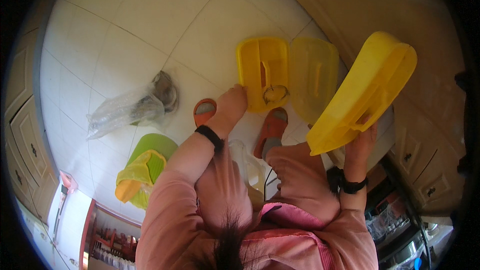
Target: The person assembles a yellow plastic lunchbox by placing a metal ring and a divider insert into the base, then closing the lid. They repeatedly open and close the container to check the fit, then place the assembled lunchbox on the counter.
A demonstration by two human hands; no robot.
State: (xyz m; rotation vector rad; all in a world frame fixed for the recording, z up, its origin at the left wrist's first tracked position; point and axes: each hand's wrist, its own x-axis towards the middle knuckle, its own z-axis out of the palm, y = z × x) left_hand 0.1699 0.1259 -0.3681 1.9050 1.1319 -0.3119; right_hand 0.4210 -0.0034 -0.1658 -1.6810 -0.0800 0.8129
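Note:
My right hand (361,142) is closed around a yellow plastic tray with a cut-out handle (372,87), held tilted on its side in the air at my right. On the floor in front of me lies a second yellow tray (250,57), divided, with a central handle and a wire ring (275,94) in it. A pale translucent yellow lid (315,70) lies against its right side. My left hand (233,105) is at the left rim of the floor tray, its fingers curled together there; the fingertips are partly hidden.
On the tiled floor at left lies a clear plastic bag (127,110) by a dark metal item (165,91). Nearer stands a green bin with a yellow liner (145,167). Orange slippers (271,130) are on my feet. Wooden cabinets (420,145) stand at right.

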